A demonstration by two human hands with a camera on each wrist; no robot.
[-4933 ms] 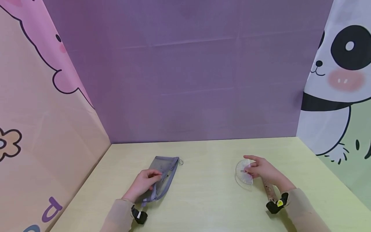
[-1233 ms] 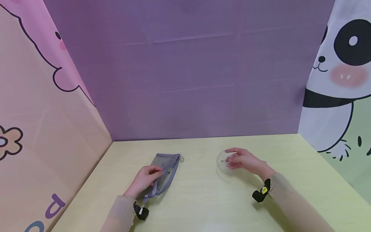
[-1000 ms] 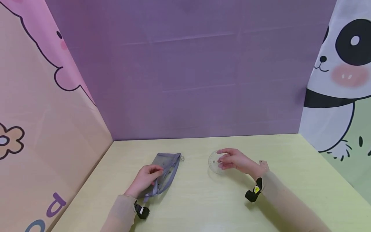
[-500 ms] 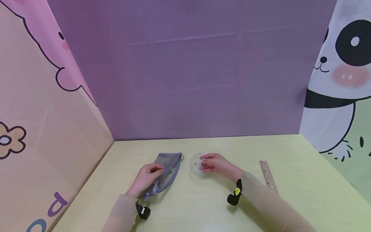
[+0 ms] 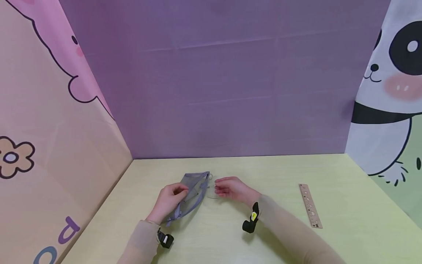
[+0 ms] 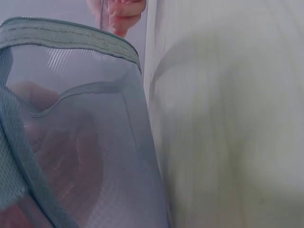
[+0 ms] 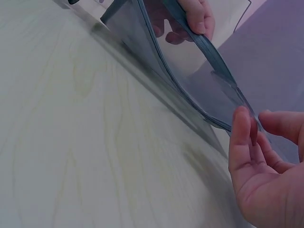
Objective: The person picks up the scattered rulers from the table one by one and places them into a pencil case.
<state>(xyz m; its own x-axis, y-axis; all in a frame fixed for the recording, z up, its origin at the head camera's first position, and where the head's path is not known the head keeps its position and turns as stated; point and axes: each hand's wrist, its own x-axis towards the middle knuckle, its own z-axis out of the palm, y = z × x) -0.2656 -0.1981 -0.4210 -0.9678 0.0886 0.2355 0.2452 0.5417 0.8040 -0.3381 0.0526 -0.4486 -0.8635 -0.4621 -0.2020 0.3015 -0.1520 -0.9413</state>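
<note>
My left hand (image 5: pixel 168 200) pinches one edge of a grey-purple mesh zip pouch (image 5: pixel 193 179), holding its mouth apart. In the left wrist view the mesh pouch (image 6: pixel 130 152) fills the left side, with fingers showing dimly through it. My right hand (image 5: pixel 235 190) pinches a clear protractor (image 5: pixel 212 191) by its straight side, its curved side toward the pouch. The protractor is at the pouch's open mouth, near the end with the small metal ring (image 5: pixel 210 176). Seen from the right wrist, my right fingertips (image 7: pixel 241 114) are right at the zip edge, and the protractor is hard to make out.
A pinkish ruler (image 5: pixel 310 207) with cut-out shapes lies on the pale wooden table (image 5: pixel 263 172) at the right. A purple backdrop (image 5: pixel 211 91) stands behind the table, with printed cartoon panels on both sides.
My right hand has carried the protractor leftward from beside the ruler to the pouch's mouth, uncovering the ruler. My left hand keeps its hold on the pouch, whose mouth now gapes wider.
</note>
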